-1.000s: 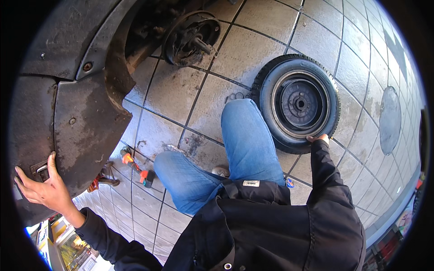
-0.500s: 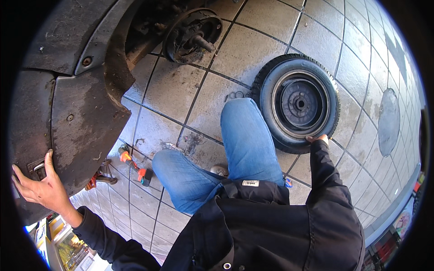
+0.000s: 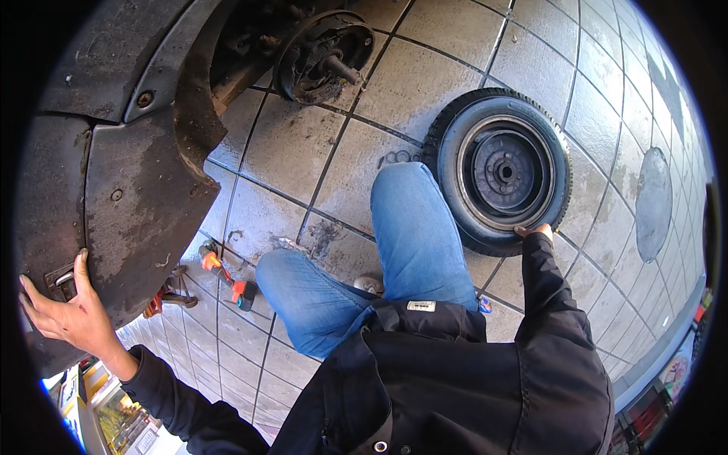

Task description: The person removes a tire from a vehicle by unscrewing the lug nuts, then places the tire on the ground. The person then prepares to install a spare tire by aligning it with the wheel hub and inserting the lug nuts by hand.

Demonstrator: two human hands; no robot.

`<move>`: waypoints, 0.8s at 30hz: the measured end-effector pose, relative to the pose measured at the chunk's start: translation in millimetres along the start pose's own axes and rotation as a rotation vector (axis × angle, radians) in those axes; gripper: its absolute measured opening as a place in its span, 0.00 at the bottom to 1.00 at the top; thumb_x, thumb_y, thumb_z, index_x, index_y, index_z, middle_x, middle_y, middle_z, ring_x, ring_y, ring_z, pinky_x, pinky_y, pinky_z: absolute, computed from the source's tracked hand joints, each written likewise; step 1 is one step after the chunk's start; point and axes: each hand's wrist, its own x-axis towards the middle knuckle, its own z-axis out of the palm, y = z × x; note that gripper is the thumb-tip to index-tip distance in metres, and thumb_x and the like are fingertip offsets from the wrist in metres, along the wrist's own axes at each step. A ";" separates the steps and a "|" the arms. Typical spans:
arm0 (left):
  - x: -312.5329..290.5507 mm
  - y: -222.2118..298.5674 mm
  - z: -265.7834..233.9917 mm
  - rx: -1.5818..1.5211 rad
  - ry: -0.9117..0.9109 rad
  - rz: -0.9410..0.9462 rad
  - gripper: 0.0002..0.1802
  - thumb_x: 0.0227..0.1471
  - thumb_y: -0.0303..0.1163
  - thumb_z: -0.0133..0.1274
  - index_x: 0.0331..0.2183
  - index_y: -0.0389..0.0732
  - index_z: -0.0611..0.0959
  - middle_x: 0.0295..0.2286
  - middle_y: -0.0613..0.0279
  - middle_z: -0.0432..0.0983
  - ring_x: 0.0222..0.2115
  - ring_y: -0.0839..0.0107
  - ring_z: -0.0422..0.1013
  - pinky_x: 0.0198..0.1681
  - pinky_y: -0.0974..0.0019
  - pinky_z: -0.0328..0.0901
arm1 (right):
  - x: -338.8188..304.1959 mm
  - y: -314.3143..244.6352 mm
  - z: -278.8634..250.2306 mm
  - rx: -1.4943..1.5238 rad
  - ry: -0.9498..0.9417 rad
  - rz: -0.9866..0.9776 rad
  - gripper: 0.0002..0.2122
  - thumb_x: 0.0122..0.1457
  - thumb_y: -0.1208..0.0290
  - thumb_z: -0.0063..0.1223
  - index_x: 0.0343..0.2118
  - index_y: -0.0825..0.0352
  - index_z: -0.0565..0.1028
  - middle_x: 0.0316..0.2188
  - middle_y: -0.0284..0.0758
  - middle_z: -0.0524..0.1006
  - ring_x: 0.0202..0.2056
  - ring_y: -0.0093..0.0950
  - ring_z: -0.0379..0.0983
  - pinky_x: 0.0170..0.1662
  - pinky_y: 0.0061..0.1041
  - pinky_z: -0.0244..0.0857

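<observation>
The left hand (image 3: 64,315) lies flat with fingers spread against the dirty grey car body panel (image 3: 129,197), gripping nothing, its fingertips by a small metal bracket on the panel's lower edge. The right hand (image 3: 535,230) is mostly hidden behind its black sleeve; only the fingertips show, resting on the rim of the one loose wheel (image 3: 500,171), which lies flat on the floor just beside the person's knee. Whether they curl round the tyre cannot be told. One bare brake hub (image 3: 322,57) sits under the wheel arch. Two or three orange-handled tools (image 3: 224,277) lie near the bent leg, partly hard to make out. The floor (image 3: 425,76) is large grey tiles, stained and damp.
</observation>
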 end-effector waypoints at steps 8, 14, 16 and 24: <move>0.2 0.5 -1.2 -0.002 -0.002 0.000 0.51 0.45 0.60 0.69 0.64 0.49 0.69 0.62 0.46 0.60 0.65 0.52 0.53 0.65 0.44 0.52 | -2.1 -6.8 -3.1 -0.071 -0.014 0.075 0.40 0.37 0.54 0.83 0.52 0.74 0.77 0.49 0.47 0.81 0.51 0.40 0.80 0.55 0.36 0.73; 0.7 1.7 -1.8 -0.004 -0.003 0.007 0.51 0.46 0.60 0.69 0.64 0.48 0.68 0.62 0.46 0.60 0.65 0.52 0.53 0.65 0.44 0.52 | -7.9 -10.9 -6.6 -0.058 -0.031 0.077 0.39 0.38 0.55 0.82 0.52 0.73 0.77 0.49 0.46 0.81 0.50 0.41 0.80 0.55 0.36 0.73; 0.7 1.8 -1.8 -0.007 -0.002 0.006 0.51 0.46 0.60 0.69 0.64 0.48 0.68 0.62 0.46 0.60 0.65 0.52 0.52 0.65 0.44 0.52 | -7.4 -7.9 -5.0 -0.042 -0.011 0.057 0.39 0.38 0.56 0.82 0.52 0.73 0.77 0.48 0.46 0.82 0.50 0.40 0.80 0.55 0.36 0.73; -0.8 -1.0 -0.6 0.012 -0.006 0.003 0.51 0.46 0.61 0.68 0.64 0.47 0.69 0.61 0.46 0.61 0.65 0.52 0.53 0.65 0.45 0.52 | -18.3 -14.1 -12.0 0.009 -0.016 0.014 0.36 0.39 0.59 0.82 0.51 0.73 0.77 0.47 0.45 0.82 0.49 0.38 0.81 0.54 0.34 0.73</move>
